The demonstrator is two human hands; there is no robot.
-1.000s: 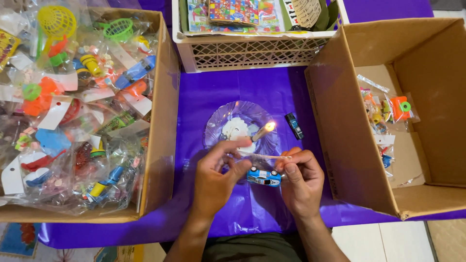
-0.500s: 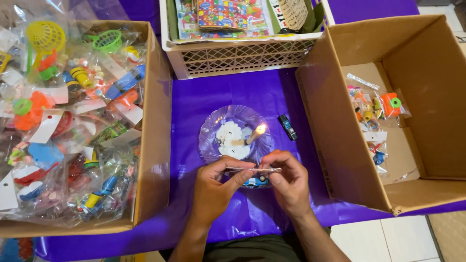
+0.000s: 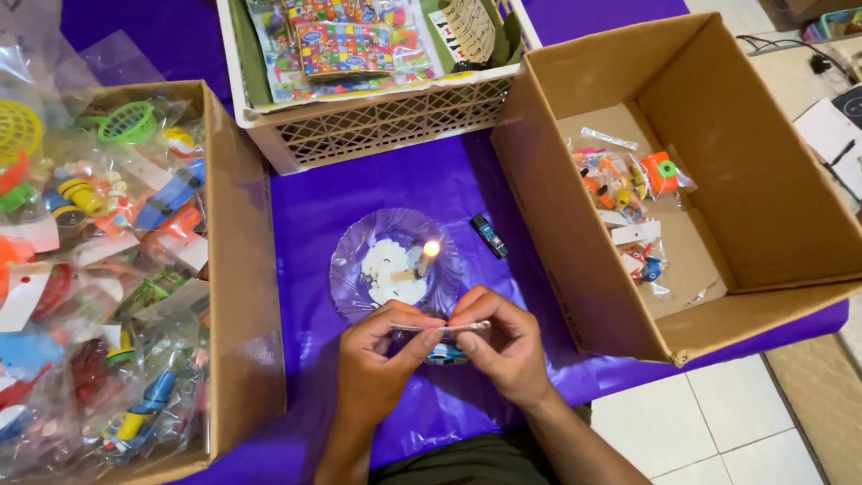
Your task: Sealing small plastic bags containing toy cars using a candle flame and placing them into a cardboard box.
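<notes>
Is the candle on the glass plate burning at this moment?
Yes, the short candle standing on the clear glass plate carries a bright flame at its top, just beyond both hands.

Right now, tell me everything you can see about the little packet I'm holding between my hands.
The small clear plastic packet is pinched flat at its top edge, the left hand gripping one end and the right hand the other. It hangs level just in front of the lit candle on the clear plate, above the purple table cover. A small blue toy shows in its lower part, below the fingers. The hands hide most of the rest.
</notes>
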